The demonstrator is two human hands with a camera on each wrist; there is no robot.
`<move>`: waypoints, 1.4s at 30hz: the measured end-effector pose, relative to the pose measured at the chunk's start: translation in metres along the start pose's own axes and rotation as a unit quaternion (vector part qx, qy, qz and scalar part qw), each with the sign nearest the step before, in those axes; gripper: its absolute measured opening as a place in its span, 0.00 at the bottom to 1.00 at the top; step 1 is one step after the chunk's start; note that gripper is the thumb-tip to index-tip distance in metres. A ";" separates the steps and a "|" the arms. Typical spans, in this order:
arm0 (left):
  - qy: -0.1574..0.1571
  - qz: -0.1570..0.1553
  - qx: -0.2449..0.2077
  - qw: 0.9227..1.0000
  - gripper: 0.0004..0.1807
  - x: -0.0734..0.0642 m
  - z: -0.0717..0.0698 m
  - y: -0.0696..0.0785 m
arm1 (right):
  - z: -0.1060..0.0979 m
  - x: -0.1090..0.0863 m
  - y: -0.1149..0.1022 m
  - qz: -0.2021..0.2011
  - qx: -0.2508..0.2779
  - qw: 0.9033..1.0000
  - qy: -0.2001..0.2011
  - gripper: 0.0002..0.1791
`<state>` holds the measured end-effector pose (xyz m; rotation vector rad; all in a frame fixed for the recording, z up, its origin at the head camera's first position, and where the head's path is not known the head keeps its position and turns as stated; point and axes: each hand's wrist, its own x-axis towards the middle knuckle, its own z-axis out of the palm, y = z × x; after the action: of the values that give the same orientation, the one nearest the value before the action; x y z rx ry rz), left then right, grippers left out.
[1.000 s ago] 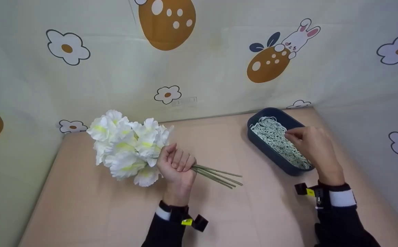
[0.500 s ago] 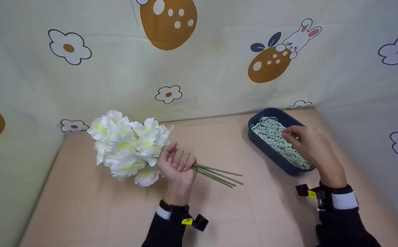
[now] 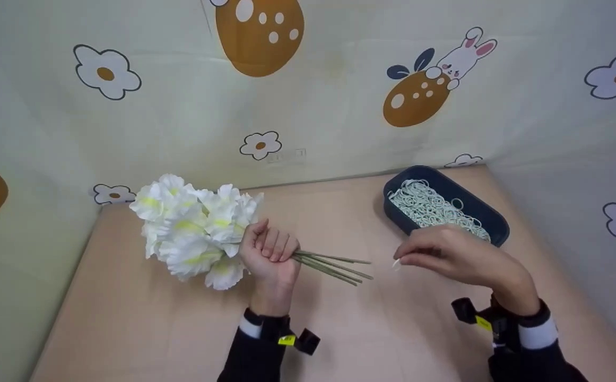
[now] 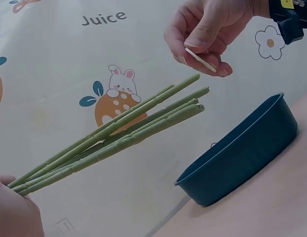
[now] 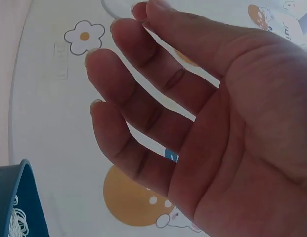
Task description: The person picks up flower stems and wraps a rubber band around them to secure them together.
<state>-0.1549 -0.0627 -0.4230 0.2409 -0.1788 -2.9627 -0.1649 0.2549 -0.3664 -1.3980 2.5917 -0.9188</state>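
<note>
My left hand [image 3: 270, 257] grips a bunch of white artificial flowers [image 3: 191, 228] with yellow centres, its fingers wrapped round the stems. The green stems [image 4: 113, 133] stick out past the hand to the right, their cut ends spread slightly in the left wrist view. My right hand [image 3: 456, 257] pinches a small pale rubber band [image 4: 200, 59] between thumb and fingertips, a little to the right of the stem ends. Behind that hand stands a dark blue tub [image 3: 493, 217] holding many pale green rubber bands [image 3: 430, 204]. In the right wrist view the other fingers are loosely bent.
The tub rests at the back right of the pinkish tabletop [image 3: 334, 212]. A pale cloth backdrop [image 3: 334, 95] printed with flowers and rabbits rises behind and at both sides of the table.
My right hand has left the tub and moved left and nearer to me, with a rubber band now showing between its fingertips. The flowers have barely shifted in my left hand.
</note>
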 end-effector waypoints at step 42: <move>-0.001 -0.022 -0.011 1.000 0.28 -0.004 0.003 0.002 | 0.032 0.020 -0.015 -0.043 -0.031 0.998 0.022 0.08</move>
<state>-0.1508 -0.0634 -0.4190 0.2411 -0.1427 -3.0073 -0.1556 0.2177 -0.3798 -1.5343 2.6321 -0.8961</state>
